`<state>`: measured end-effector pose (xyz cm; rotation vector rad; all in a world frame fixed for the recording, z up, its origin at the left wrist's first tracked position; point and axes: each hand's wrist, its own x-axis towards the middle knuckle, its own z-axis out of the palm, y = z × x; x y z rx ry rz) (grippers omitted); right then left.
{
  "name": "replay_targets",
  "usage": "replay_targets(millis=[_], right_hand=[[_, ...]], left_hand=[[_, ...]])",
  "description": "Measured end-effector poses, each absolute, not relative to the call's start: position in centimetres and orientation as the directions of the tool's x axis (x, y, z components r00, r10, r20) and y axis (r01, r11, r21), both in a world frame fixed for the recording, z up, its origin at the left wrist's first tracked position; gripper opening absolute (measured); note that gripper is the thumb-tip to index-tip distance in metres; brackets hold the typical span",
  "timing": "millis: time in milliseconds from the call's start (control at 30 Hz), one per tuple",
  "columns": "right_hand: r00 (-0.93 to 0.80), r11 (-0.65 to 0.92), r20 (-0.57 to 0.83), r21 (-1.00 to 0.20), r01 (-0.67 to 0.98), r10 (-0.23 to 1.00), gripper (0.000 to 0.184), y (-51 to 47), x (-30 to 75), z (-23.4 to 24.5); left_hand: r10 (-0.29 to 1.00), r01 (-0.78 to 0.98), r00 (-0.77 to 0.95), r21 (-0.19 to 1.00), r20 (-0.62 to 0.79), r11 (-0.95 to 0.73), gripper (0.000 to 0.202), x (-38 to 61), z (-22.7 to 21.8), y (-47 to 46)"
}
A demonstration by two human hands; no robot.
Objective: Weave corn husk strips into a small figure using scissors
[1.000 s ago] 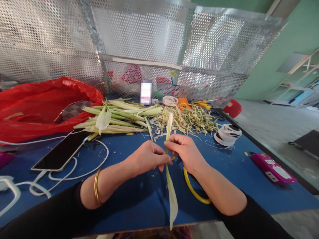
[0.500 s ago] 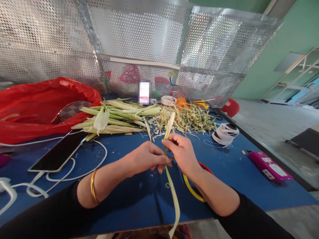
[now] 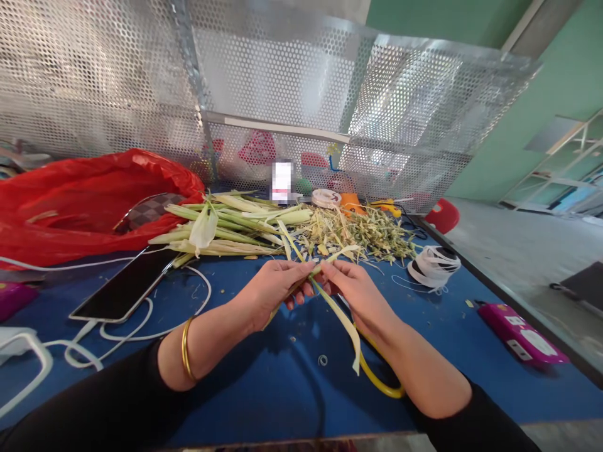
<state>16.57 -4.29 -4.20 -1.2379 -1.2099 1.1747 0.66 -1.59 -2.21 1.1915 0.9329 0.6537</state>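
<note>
The left hand (image 3: pixel 282 285) and right hand (image 3: pixel 355 292) meet above the blue bench (image 3: pixel 226 408), thumbs pinching a pale corn husk strip (image 3: pixel 346 323) against the fingers. Its loose tail slants down from the fingertips to the yellow hoop (image 3: pixel 384 387) by the right forearm; whether they touch, I cannot tell. The husk looks light, limp and liable to split along its grain, so a flat grip across its full width, close to the crossing, should suit.

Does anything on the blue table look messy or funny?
Yes. Small yellow-green plant scraps look spilled: they lie strewn loosely at the back of the blue table. The round white roll of string looks untidy too, partly unwound.
</note>
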Motion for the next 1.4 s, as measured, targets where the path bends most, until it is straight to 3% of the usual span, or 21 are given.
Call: replay_targets(millis=[100, 267, 367, 467, 600, 700, 767, 833, 900, 1000, 1200, 1400], right_hand=[[0.068, 0.025, 0.018, -0.994, -0.104, 0.998, 0.032, -4.3, 16.0, -4.7], [0.131, 0.044, 0.034, -0.997, -0.068, 0.991, 0.03, -4.4, 15.9, -4.9], [0.145, 0.075, 0.074, -0.997, 0.002, 0.987, 0.031, -4.6, 15.9, -4.7], [0.141, 0.123, 0.159, -0.963, 0.238, 0.977, 0.035, -5.0, 16.2, -4.0], [0.194, 0.307, 0.551, -0.686, 0.66, 0.812, 0.04, -5.6, 17.0, -2.8], [0.051, 0.414, 0.686, -0.494, 0.764, 0.726, 0.019, -5.7, 17.2, -2.5], [-0.056, 0.457, 0.629, -0.499, 0.736, 0.776, 0.01, -5.5, 17.0, -2.6], [-0.11, 0.461, 0.526, -0.603, 0.652, 0.843, 0.007, -5.3, 16.6, -2.8], [-0.113, 0.43, 0.447, -0.713, 0.554, 0.887, 0.012, -5.2, 16.2, -3.0], [-0.056, 0.409, 0.439, -0.773, 0.485, 0.897, 0.017, -5.3, 15.9, -3.2], [0.007, 0.445, 0.513, -0.752, 0.486, 0.859, 0.022, -5.6, 15.5, -3.5], [-0.057, 0.521, 0.602, -0.637, 0.568, 0.797, 0.018, -5.7, 15.0, -4.0]], left_hand=[[0.835, 0.067, 0.489, 0.965, -0.252, 0.252, 0.031, 0.8, -2.7, -1.8], [0.815, 0.106, 0.52, 0.966, -0.255, 0.235, 0.026, 0.9, -3.1, -1.9], [0.814, 0.098, 0.519, 0.965, -0.26, 0.245, 0.025, 0.9, -2.8, -2.0], [0.823, 0.106, 0.491, 0.958, -0.285, 0.268, 0.024, 0.8, -2.4, -2.1], [0.85, 0.152, 0.448, 0.96, -0.278, 0.234, 0.024, 1.0, -2.5, -2.1], [0.856, 0.225, 0.453, 0.961, -0.25, 0.162, 0.026, 1.2, -2.8, -2.3], [0.846, 0.288, 0.47, 0.95, -0.251, 0.122, 0.027, 1.4, -3.0, -2.6], [0.834, 0.334, 0.489, 0.938, -0.257, 0.093, 0.028, 1.6, -3.2, -2.9], [0.824, 0.34, 0.509, 0.938, -0.248, 0.072, 0.026, 1.6, -3.3, -3.2], [0.82, 0.328, 0.525, 0.943, -0.229, 0.053, 0.024, 1.6, -3.3, -3.4], [0.773, 0.294, 0.6, 0.955, -0.203, 0.023, 0.02, 1.6, -3.2, -3.3], [0.701, 0.259, 0.656, 0.956, -0.278, 0.137, 0.019, 1.5, -3.6, -3.1]])
